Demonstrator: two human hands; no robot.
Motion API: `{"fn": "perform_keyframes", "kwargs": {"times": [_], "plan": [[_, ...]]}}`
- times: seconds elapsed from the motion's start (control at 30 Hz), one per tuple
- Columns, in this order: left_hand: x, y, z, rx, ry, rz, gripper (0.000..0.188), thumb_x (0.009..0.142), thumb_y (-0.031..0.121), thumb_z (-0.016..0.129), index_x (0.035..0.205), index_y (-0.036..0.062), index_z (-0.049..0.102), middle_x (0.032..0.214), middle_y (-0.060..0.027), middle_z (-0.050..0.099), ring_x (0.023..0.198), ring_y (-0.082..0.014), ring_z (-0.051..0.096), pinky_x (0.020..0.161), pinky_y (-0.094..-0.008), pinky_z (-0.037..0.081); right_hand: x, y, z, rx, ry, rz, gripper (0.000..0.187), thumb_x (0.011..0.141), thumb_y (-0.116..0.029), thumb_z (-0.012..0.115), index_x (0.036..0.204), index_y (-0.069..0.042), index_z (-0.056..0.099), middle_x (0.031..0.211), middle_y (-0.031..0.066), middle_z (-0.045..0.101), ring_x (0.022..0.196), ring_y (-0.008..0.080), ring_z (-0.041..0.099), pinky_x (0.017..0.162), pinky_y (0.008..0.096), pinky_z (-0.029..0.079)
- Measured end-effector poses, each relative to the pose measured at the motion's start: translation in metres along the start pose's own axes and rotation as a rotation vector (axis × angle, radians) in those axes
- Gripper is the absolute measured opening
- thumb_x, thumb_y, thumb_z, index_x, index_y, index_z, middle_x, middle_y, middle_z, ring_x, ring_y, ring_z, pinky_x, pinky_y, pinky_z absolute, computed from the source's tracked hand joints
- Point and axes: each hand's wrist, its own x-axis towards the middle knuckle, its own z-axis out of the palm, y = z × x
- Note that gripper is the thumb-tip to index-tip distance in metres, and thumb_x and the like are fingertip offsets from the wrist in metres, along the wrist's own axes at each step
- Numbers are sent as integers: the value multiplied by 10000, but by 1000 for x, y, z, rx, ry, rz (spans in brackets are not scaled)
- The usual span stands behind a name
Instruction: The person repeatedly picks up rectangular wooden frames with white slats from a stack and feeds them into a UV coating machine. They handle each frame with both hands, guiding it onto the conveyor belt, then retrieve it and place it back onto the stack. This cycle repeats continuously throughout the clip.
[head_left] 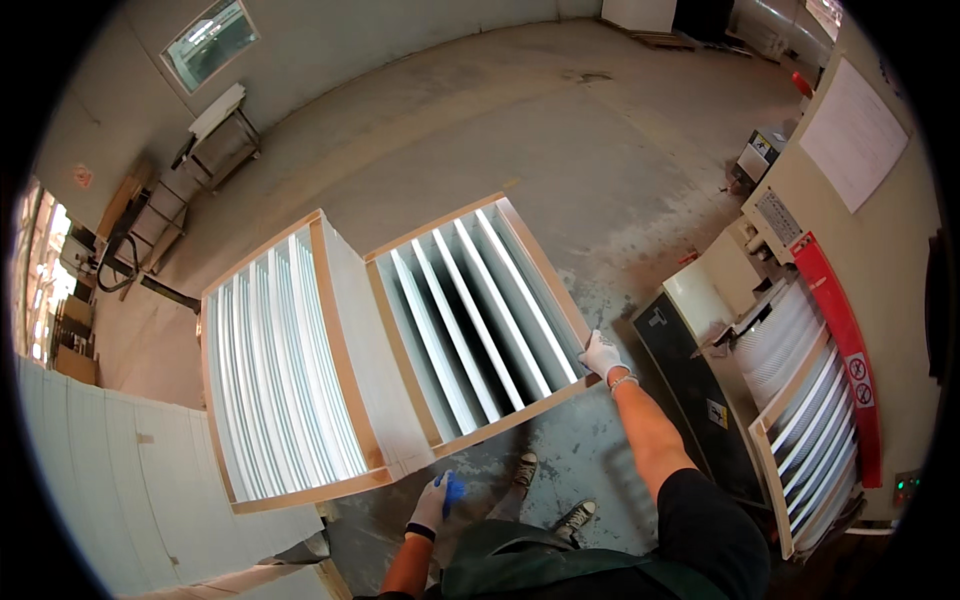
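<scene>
My right hand point(604, 358), in a white glove, is closed on the near right corner of a tan-framed box filter point(548, 400) with white slats and deep dark gaps between them. Against its left side stands a second tan-framed filter point(345, 330), its face filled with tightly spaced white pleats. My left hand point(432, 502), gloved in white with blue showing on the finger side, hangs just below the near edge of the filters, apart from them. Its fingers look loosely spread, with no held object visible.
At the right a machine point(690, 370) with a dark side panel holds another slatted filter point(800, 450), beside a red strip point(845, 350). White wrapped stacks point(110, 470) fill the lower left. A metal cart point(225, 145) stands by the far wall. My shoes point(575, 518) are below.
</scene>
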Motion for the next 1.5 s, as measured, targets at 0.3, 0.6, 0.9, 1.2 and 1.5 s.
{"fn": "perform_keyframes", "kwargs": {"times": [0.3, 0.6, 0.9, 1.2, 1.5], "plan": [[40, -11, 4, -817, 40, -646, 559, 1064, 427, 399, 1382, -18, 512, 1266, -202, 616, 1114, -269, 624, 950, -357, 508, -30, 72, 26, 69, 94, 22, 672, 716, -324, 818, 1201, -4, 482, 1156, 264, 642, 1165, 401, 597, 984, 441, 491], [10, 31, 11, -387, -68, -329, 640, 1067, 491, 343, 1165, -80, 614, 1007, -224, 699, 972, -328, 671, 850, -423, 502, -195, 126, -9, 297, 94, 220, 492, 622, -322, 826, 972, -7, 683, 966, 219, 707, 939, 368, 687, 837, 421, 546], [-25, 88, -4, -571, -145, -543, 626, 1041, 536, 424, 1258, -33, 570, 1112, -142, 671, 942, -226, 665, 775, -347, 539, -411, 130, -71, 401, 393, 292, 469, 645, -250, 793, 1012, 3, 647, 918, 211, 692, 883, 376, 678, 798, 415, 540], [-3, 190, -10, -297, -73, 238, 624, 1054, 510, 408, 1038, -77, 618, 827, -176, 671, 701, -258, 655, 672, -359, 522, -568, 162, 40, 649, 924, 518, 449, 664, -170, 803, 1047, 11, 655, 914, 165, 711, 853, 296, 704, 775, 382, 552], [13, 287, 32, -6, -272, 576, 583, 1065, 451, 399, 932, -63, 640, 809, -236, 640, 749, -348, 629, 718, -433, 483, -666, 174, 107, 1216, 1096, 720, 225, 727, -17, 761, 912, 7, 636, 690, 74, 640, 507, 170, 620, 434, 309, 478]]}}
